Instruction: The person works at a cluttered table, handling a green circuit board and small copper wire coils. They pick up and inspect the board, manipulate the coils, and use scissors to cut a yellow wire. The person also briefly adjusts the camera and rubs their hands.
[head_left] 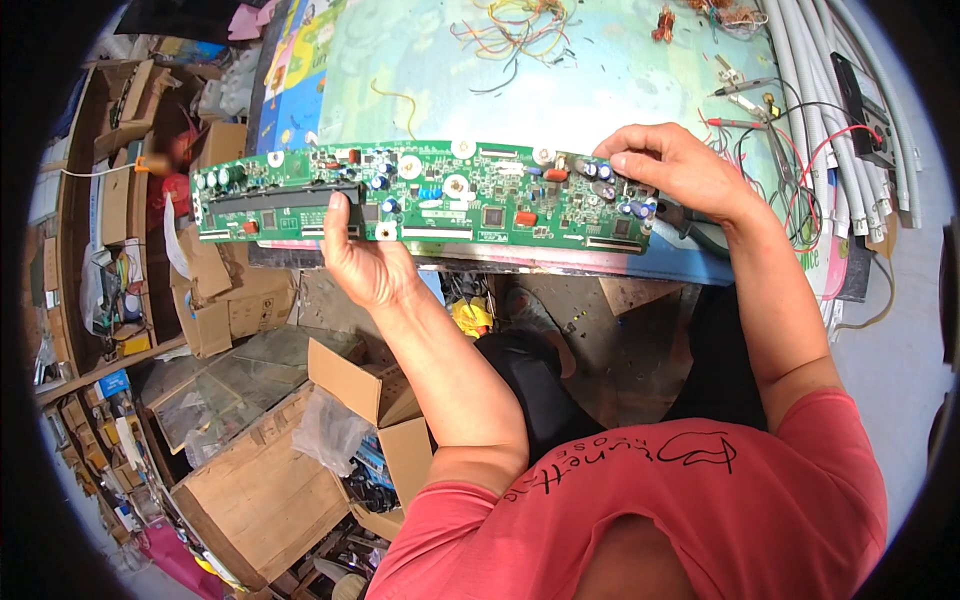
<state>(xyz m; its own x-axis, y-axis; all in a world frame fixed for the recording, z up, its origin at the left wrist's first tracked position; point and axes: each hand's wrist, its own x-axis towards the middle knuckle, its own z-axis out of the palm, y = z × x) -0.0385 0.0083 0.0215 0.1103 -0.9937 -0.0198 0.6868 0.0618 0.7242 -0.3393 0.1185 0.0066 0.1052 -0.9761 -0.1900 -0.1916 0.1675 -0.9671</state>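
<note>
A table is filling the upper middle; tangled wires are lying top centre, a red probe upper right.

Long green circuit board over the near edge of a pale green patterned counter, bare left hand gripping it across a slim black strip, bare right hand at its upper right edge, tangled coloured wires beyond, open brown cardboard box below
</note>
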